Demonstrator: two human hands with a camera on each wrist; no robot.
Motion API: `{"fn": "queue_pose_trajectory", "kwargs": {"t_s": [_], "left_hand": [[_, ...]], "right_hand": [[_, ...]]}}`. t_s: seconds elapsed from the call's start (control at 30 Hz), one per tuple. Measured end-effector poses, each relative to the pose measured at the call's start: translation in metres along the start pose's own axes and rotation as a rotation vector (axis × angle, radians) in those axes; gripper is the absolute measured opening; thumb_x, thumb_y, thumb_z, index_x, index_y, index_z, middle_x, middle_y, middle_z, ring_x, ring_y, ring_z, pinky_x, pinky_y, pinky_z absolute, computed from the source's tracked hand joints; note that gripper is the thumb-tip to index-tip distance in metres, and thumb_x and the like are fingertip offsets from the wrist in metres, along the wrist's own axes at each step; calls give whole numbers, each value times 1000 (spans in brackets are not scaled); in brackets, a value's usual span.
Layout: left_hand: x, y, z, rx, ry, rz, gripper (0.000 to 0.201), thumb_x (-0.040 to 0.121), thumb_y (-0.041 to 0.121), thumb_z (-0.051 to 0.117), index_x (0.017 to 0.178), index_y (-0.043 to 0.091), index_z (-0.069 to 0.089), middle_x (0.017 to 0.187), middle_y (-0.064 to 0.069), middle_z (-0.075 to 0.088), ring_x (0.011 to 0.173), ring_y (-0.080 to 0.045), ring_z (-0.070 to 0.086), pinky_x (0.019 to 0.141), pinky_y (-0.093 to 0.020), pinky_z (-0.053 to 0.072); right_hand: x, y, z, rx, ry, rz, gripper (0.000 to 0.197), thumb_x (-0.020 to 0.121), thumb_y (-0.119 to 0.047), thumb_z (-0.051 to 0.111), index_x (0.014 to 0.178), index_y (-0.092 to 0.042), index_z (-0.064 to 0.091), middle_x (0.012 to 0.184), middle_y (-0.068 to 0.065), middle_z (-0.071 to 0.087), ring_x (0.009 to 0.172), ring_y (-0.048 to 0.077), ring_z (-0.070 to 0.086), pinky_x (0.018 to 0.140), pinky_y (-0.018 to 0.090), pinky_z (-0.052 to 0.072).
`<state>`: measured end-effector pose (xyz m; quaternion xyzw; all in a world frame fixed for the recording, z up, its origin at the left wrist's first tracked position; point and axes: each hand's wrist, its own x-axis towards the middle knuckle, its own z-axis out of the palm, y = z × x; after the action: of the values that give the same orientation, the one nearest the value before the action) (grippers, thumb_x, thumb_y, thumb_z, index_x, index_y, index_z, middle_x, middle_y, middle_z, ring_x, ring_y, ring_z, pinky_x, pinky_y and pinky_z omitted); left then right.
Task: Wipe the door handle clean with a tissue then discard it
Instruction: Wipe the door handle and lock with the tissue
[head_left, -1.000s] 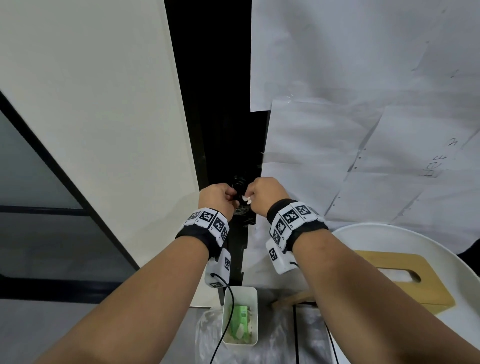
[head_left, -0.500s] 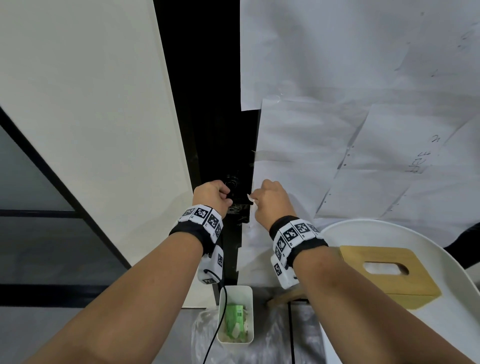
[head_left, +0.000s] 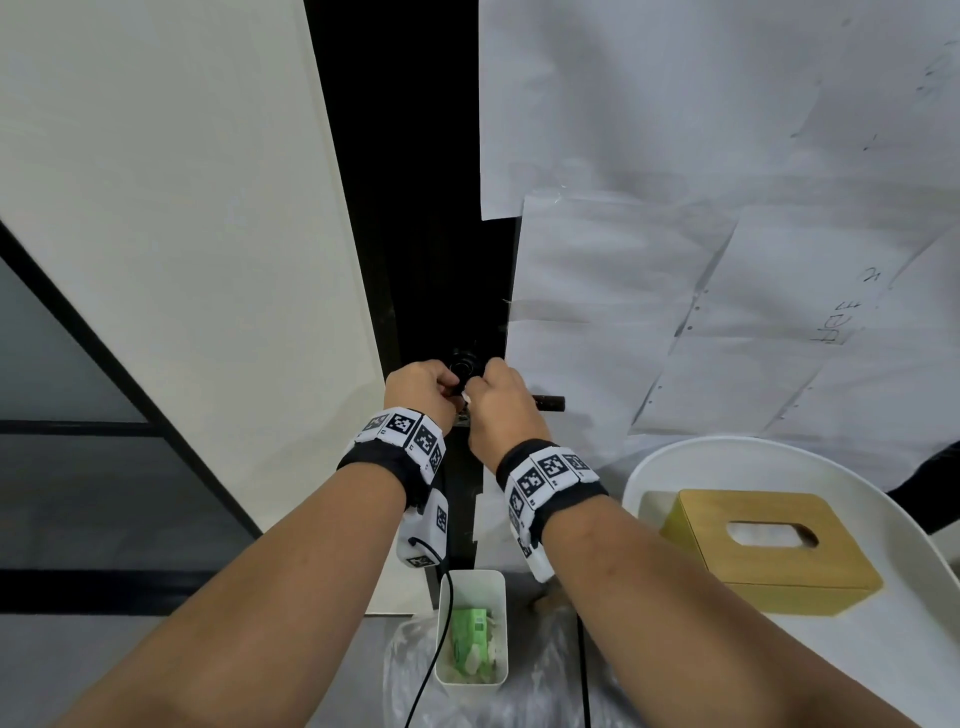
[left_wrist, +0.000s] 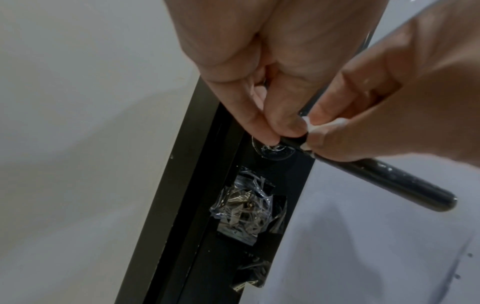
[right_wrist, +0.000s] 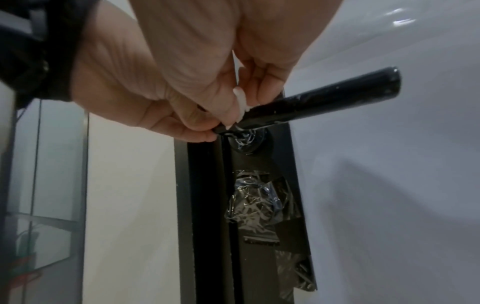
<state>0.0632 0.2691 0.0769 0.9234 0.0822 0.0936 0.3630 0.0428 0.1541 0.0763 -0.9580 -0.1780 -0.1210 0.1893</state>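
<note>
From the head view, both forearms reach forward and the two hands meet at the black door handle (head_left: 548, 402), knuckles up. The left hand (head_left: 421, 387) sits at the handle's pivot end with fingers curled; the right hand (head_left: 501, 408) is closed over the bar just beside it, a scrap of white tissue (head_left: 466, 398) showing between them. Lower down stand a white bin (head_left: 471, 631) and, to the right, a wooden tissue box (head_left: 769, 551) on a white surface (head_left: 852, 670).

From the left wrist, the left hand (left_wrist: 259, 82) pinches the handle (left_wrist: 389, 181) near its round base, thumb and fingertips clamped on it. The right hand (left_wrist: 389, 107) wraps the tissue (left_wrist: 315, 127) around the bar.

From the right wrist, the right hand (right_wrist: 182, 72) has its grip clenched on the tissue (right_wrist: 240, 98), pressed against the handle (right_wrist: 324, 98), whose free end juts right.
</note>
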Motion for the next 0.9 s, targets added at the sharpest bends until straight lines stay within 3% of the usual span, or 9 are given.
{"fn": "queue_pose_trajectory", "kwargs": {"t_s": [0.17, 0.3, 0.43, 0.57, 0.7, 0.9], "left_hand": [[-2, 0, 1, 1, -1, 1, 16, 77, 10, 75, 90, 19, 69, 81, 3, 65, 76, -13, 64, 68, -21, 49], [-1, -2, 4, 11, -31, 21, 29, 83, 9, 70, 107, 24, 68, 95, 0, 65, 81, -11, 60, 69, -18, 44], [-7, 0, 8, 116, -1, 111, 21, 88, 9, 63, 104, 21, 72, 108, -4, 57, 93, -18, 61, 76, -23, 48], [-11, -2, 9, 144, 0, 164, 19, 90, 12, 62, 106, 17, 73, 108, -7, 55, 94, -22, 59, 74, -22, 43], [-13, 0, 8, 142, 4, 162, 20, 88, 20, 66, 108, 17, 72, 105, -7, 54, 94, -21, 58, 76, -22, 43], [-12, 2, 10, 161, 8, 147, 18, 90, 19, 64, 107, 17, 71, 109, -5, 52, 90, -17, 55, 74, -19, 39]], "right_hand": [[-8, 12, -12, -72, -34, 9, 31, 67, 14, 54, 93, -2, 59, 101, 15, 50, 91, 31, 48, 74, 41, 48], [-19, 48, -26, -106, -30, 145, 27, 75, 8, 53, 99, -3, 61, 106, 13, 49, 97, 31, 47, 80, 38, 45], [-22, 62, -28, -101, -22, 177, 24, 81, 6, 52, 101, -2, 64, 104, 13, 51, 95, 31, 48, 77, 35, 44], [-23, 59, -27, -134, -20, 178, 25, 82, 4, 51, 103, -3, 62, 107, 12, 51, 96, 28, 48, 76, 33, 43], [-20, 57, -30, -174, -31, 186, 22, 79, 1, 54, 100, -5, 57, 109, 12, 50, 96, 29, 48, 77, 33, 42], [-18, 57, -27, -204, -65, 178, 23, 74, 3, 55, 95, -6, 53, 107, 13, 50, 94, 29, 48, 76, 33, 43]]}}
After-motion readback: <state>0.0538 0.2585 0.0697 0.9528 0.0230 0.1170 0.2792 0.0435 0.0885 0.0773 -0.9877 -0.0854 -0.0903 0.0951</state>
